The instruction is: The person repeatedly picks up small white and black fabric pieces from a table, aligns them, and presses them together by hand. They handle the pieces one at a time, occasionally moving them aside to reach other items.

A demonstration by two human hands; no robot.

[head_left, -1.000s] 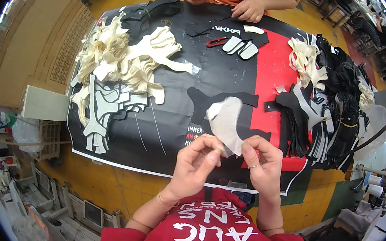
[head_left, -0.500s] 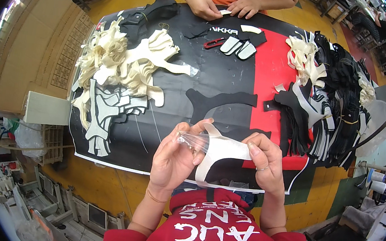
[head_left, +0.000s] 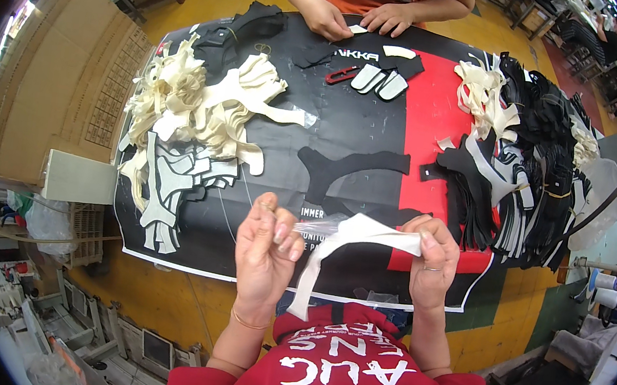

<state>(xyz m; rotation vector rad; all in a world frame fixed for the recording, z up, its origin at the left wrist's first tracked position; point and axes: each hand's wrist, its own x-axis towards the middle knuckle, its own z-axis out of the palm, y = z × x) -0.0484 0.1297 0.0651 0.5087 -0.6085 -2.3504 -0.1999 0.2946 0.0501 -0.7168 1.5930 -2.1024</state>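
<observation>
A cream Y-shaped cut piece (head_left: 365, 232) hangs above the near part of the table, one strip of it dangling toward my red shirt. My right hand (head_left: 434, 261) pinches its right end between thumb and fingers. My left hand (head_left: 265, 252) is closed in a pinch on a clear plastic film (head_left: 312, 227), which stretches taut to the left side of the cream piece and still touches it there. Just beyond my hands, a black Y-shaped piece (head_left: 350, 164) lies flat on the black and red sheet (head_left: 281, 166) covering the table.
Cream pieces (head_left: 247, 98) pile at left, with grey-white pieces (head_left: 165, 184) nearer. Bundled black pieces (head_left: 548, 159) crowd the right side. Across the table, a person's hands (head_left: 358, 22) hold a small white piece. A red-handled tool (head_left: 341, 74) lies nearby. A cardboard box (head_left: 57, 65) stands left.
My left hand has drawn left, pulling the film out longer from the cream piece. The cream piece has tilted, and its lower strip now hangs further left. My right hand has shifted slightly right.
</observation>
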